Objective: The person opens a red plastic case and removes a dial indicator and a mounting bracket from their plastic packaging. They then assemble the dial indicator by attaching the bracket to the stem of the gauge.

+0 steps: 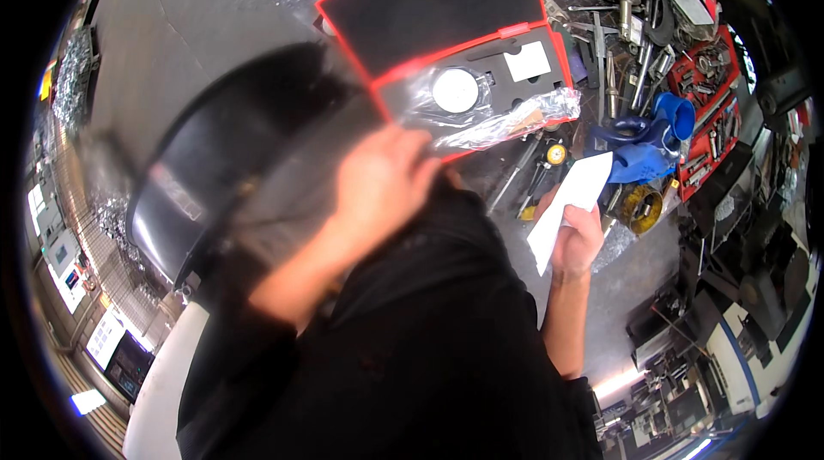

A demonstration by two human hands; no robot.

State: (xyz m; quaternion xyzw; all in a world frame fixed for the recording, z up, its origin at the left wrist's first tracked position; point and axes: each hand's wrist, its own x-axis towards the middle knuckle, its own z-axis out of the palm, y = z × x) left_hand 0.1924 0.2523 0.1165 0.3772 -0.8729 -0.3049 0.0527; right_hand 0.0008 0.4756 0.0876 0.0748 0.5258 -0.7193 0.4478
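My left hand (378, 185) is raised and blurred by motion. Its fingers curl on the edge of a dark curved face shield (223, 177) with a smoky see-through visor, which fills the left middle of the view. My right hand (577, 244) is lower right and holds a folded white paper (568, 202) upright between thumb and fingers. Just beyond both hands an open red case (446, 22) with black foam lies on the bench. It holds a round white dial gauge (455, 91) under a crumpled clear plastic bag (515, 121).
Blue gloves (644, 142) lie right of the case, beside a brass-coloured round part (639, 207). Metal tool holders and bits (631, 22) and a red tray of tools (708, 108) crowd the bench's right side. My black clothing fills the lower centre. Machines stand at both edges.
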